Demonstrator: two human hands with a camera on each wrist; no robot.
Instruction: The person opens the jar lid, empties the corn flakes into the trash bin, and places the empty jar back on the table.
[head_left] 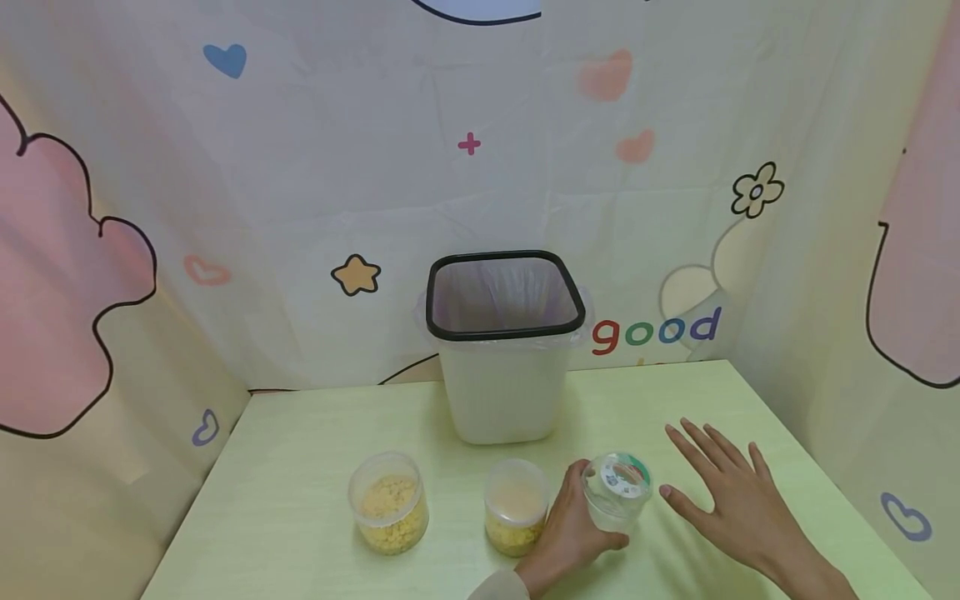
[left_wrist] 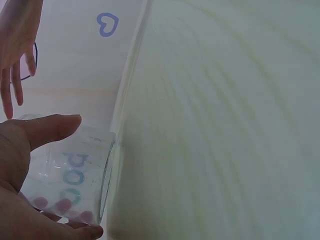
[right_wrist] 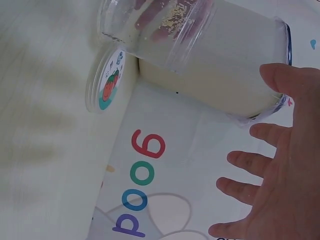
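Observation:
My left hand (head_left: 566,533) grips a clear plastic jar (head_left: 609,510) from its left side, thumb in front and fingers behind. The jar stands roughly upright with its mouth uncovered, and a few yellow crumbs show inside it in the right wrist view. Beyond the jar, a clear lid (right_wrist: 107,82) with a strawberry label lies on the table; from the head it shows partly through the plastic. My right hand (head_left: 731,500) hovers to the right of the jar, fingers straight and spread, touching nothing.
Left of my left hand is a small tub (head_left: 516,508) of yellow crumbs, and further left a wider tub (head_left: 390,512) of yellow crumbs. A white bin (head_left: 504,392) with a black rim and a plastic liner stands at the back. A printed curtain (head_left: 337,167) hangs around the table.

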